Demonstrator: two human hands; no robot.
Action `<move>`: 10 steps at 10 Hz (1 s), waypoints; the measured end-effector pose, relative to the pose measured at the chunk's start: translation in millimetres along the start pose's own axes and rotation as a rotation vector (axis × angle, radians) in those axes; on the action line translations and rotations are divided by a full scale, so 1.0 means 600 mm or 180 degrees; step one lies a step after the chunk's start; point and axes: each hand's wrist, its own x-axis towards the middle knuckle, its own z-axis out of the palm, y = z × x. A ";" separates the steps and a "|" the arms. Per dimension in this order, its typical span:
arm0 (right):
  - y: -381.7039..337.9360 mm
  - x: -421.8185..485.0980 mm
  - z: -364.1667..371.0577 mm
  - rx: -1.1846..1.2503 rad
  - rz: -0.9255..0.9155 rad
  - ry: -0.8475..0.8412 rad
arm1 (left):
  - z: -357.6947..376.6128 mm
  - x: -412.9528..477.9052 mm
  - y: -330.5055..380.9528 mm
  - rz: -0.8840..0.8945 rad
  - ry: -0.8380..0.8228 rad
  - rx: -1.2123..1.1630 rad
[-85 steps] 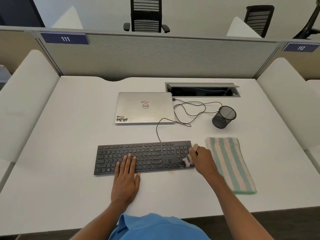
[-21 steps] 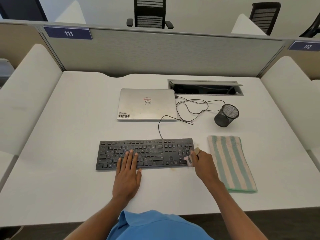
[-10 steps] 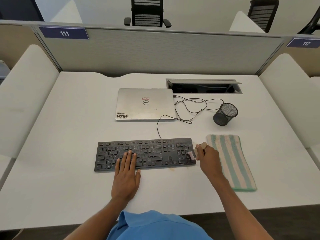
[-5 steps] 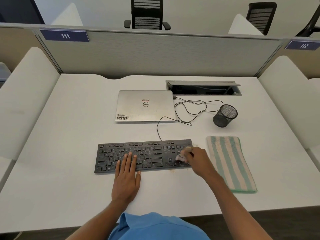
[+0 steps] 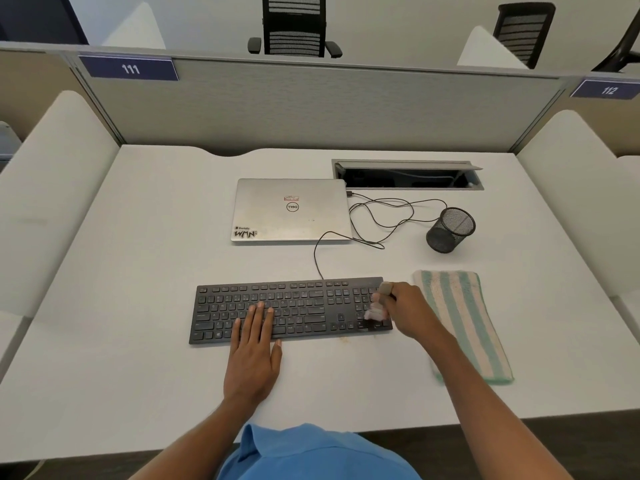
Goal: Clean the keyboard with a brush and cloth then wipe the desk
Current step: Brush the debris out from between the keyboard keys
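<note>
Right hand [image 5: 408,311] grips brush [image 5: 376,311], bristles on keyboard [image 5: 294,306]; left hand [image 5: 254,355] lies flat on it.

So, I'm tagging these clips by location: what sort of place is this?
Probably an open-plan office: a white desk walled by a grey fabric partition, numbered blue seat signs, and black mesh office chairs beyond it.

Matt plastic keyboard [image 5: 277,308]; striped terry cloth [image 5: 462,323]
</note>
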 end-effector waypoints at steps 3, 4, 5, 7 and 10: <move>0.034 0.007 0.000 -0.0355 -0.0001 0.0216 | -0.001 0.001 -0.001 -0.0003 -0.0015 0.0012; 0.033 0.002 -0.001 -0.0395 0.0009 0.0434 | 0.000 0.002 -0.001 0.0012 -0.0012 0.0008; 0.021 -0.007 0.019 -0.0138 -0.0072 0.0725 | 0.000 0.001 0.000 0.0015 -0.0015 0.0031; 0.054 -0.034 0.043 -0.0389 0.0161 0.0691 | 0.000 0.001 -0.001 0.0023 -0.0009 0.0020; 0.036 -0.024 0.046 -0.0001 0.0006 0.1007 | -0.001 0.001 -0.001 0.0014 -0.0040 0.0056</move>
